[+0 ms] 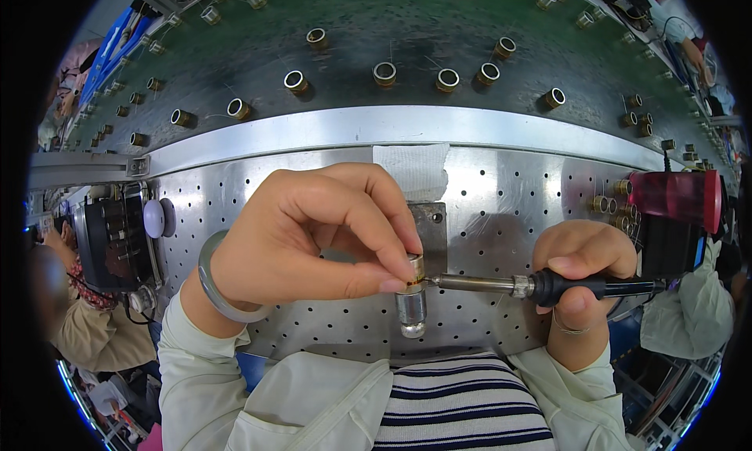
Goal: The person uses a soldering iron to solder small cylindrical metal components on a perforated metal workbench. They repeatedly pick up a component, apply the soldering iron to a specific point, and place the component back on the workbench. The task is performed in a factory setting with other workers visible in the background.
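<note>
My left hand (pixel 313 235) pinches a small brass ring (pixel 416 268) between thumb and fingertips, holding it on top of a short upright metal post (pixel 410 310). My right hand (pixel 580 275) grips a soldering iron (pixel 548 285) by its black handle. The iron lies level, and its metal tip touches the right side of the brass ring. A pale bangle sits on my left wrist. The post stands on a perforated steel plate (pixel 501 208) in front of me.
A dark green belt (pixel 407 28) beyond a curved metal rail (pixel 392 126) carries several brass rings with thin wires. A red cylinder (pixel 677 199) stands at the right, black equipment (pixel 117 239) at the left. Other people sit at both sides.
</note>
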The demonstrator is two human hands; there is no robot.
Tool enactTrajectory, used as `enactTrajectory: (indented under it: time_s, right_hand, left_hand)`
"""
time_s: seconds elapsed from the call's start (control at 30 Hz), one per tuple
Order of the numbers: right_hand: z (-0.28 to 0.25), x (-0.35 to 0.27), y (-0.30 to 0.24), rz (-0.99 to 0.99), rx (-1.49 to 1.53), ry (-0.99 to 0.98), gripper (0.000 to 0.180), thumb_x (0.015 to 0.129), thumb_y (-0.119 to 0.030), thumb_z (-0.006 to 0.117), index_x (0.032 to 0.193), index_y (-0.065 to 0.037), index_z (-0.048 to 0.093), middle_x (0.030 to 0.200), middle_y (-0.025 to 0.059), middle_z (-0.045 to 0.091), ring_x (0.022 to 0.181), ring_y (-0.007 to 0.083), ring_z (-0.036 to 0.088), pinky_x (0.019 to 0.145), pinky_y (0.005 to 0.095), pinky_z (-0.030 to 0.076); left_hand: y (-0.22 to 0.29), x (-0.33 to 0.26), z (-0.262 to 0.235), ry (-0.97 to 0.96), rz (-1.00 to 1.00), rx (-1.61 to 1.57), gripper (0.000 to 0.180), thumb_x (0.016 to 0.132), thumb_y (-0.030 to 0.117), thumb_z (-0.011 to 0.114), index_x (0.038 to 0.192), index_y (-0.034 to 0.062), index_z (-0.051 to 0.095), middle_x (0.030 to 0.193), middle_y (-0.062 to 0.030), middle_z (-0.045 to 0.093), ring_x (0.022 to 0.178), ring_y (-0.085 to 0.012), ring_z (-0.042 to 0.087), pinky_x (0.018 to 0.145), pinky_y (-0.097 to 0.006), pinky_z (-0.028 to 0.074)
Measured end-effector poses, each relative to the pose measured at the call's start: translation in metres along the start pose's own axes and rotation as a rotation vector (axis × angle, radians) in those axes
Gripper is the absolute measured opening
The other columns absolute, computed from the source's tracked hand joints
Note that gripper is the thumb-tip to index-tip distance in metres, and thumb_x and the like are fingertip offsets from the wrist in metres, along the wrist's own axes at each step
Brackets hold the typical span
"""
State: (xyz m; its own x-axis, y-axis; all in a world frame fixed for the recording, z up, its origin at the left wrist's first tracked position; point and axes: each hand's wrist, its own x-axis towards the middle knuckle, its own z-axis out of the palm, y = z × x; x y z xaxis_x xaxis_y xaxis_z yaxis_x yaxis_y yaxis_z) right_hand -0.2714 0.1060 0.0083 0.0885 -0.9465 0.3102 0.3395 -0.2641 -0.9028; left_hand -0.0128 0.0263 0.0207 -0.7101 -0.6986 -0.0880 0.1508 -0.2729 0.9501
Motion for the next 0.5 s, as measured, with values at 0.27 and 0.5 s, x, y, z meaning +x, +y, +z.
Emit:
enactTrajectory:
  time_s: [0.27, 0.5]
  right_hand:
    - [-0.0044, 0.0024, 0.0013, -0.005, -0.072, -0.047, 0.029, 0.061, 0.002, 0.078, 0.086, 0.007, 0.064, 0.067, 0.0147, 0.062, 0.052, 0.0204, 0.059, 0.049, 0.0258, 0.045]
    - [-0.0050, 0.0022, 0.0019, 0.005, -0.061, -0.054, 0.029, 0.061, 0.002, 0.078, 0.086, 0.007, 0.064, 0.067, 0.0148, 0.062, 0.053, 0.0203, 0.059, 0.050, 0.0254, 0.045]
  left_hand:
    - [-0.0008, 0.0007, -0.0001, -0.002, 0.006, -0.014, 0.016, 0.062, -0.004, 0.077, 0.077, 0.0017, 0.071, 0.086, -0.0157, 0.062, 0.078, -0.0208, 0.060, 0.072, -0.028, 0.048]
    - [-0.0018, 0.0023, -0.0047, -0.070, 0.020, -0.031, 0.019, 0.064, -0.007, 0.074, 0.082, -0.0017, 0.070, 0.089, -0.0168, 0.062, 0.080, -0.0212, 0.060, 0.074, -0.028, 0.049]
